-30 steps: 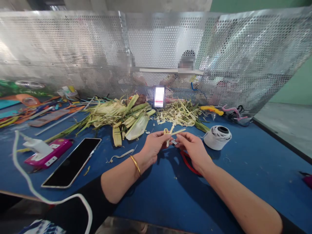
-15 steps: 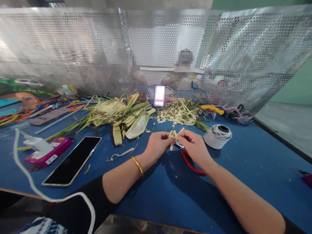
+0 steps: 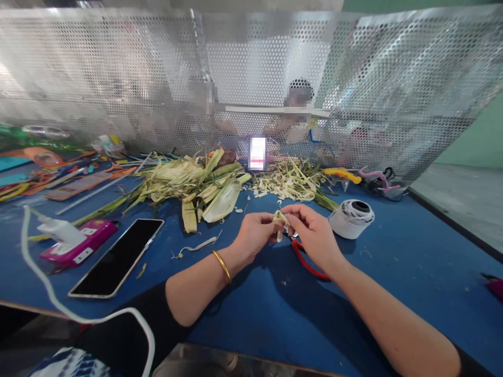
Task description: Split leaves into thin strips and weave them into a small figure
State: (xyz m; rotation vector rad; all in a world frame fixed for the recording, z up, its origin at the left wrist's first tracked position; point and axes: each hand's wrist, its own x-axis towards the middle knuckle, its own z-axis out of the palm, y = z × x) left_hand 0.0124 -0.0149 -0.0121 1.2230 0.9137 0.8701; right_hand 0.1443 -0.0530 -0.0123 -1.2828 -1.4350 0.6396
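Between my hands is a small folded strip of pale plant husk (image 3: 279, 217), with a whitish end hanging below the fingers. My left hand (image 3: 256, 231), a gold bangle on its wrist, pinches the strip from the left. My right hand (image 3: 310, 230) has thumb and fingers closed on its right side. Beneath my right hand lie red-handled pliers or cutters (image 3: 310, 266); the hand partly hides their metal head. To the right stands a spool of white thread or tape (image 3: 351, 220). A thin loose strip (image 3: 198, 247) lies left of my left hand.
A husk heap (image 3: 188, 180) and a pile of shreds (image 3: 293, 180) lie before the perforated metal screen (image 3: 255, 57). On the left are a phone (image 3: 118, 256), a magenta power strip (image 3: 84, 243) and a white cable (image 3: 47, 293). People sit beyond the screen.
My right fingers have shifted slightly left and folded the end of the strip that stuck out to the upper right. My left hand stays almost still.
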